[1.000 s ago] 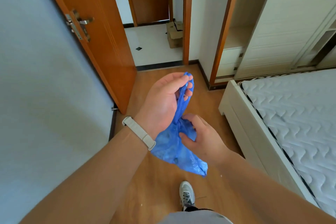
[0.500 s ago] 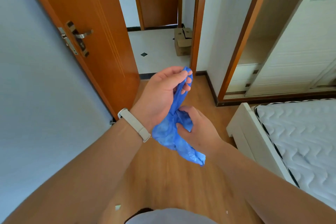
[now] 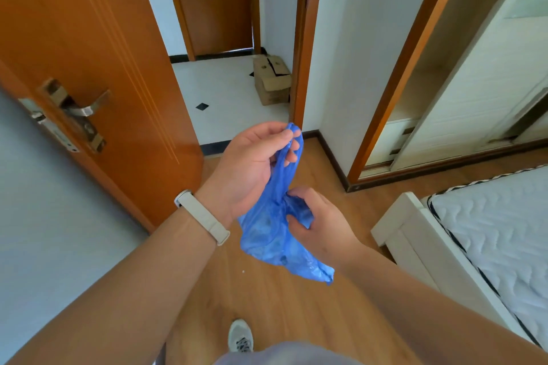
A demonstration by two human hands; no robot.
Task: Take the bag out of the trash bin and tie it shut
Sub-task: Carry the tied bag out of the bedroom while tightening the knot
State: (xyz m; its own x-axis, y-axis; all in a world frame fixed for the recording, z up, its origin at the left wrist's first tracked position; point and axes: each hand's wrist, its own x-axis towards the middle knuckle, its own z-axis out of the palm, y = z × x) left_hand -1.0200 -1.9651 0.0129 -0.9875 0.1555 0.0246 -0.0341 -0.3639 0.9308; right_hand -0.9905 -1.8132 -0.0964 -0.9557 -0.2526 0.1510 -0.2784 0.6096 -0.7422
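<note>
A thin blue plastic bag (image 3: 275, 241) hangs in the air in front of me, held by both hands. My left hand (image 3: 250, 167), with a pale band on its wrist, pinches the bag's stretched upper strip between thumb and fingers. Just below and to the right, my right hand (image 3: 318, 224) grips the bunched middle of the bag. The crumpled lower end droops to the right under my right wrist. No trash bin is in view.
An open orange wooden door (image 3: 89, 68) with a metal handle stands at the left. A cardboard box (image 3: 271, 80) sits on the white tiles beyond the doorway. A bed with a white mattress (image 3: 492, 234) fills the right. A wardrobe (image 3: 462, 83) is behind it.
The view has shifted closer to the doorway and my shoe shows again at the bottom. Both hands keep the same hold on the bag, with the strip still pulled upward.
</note>
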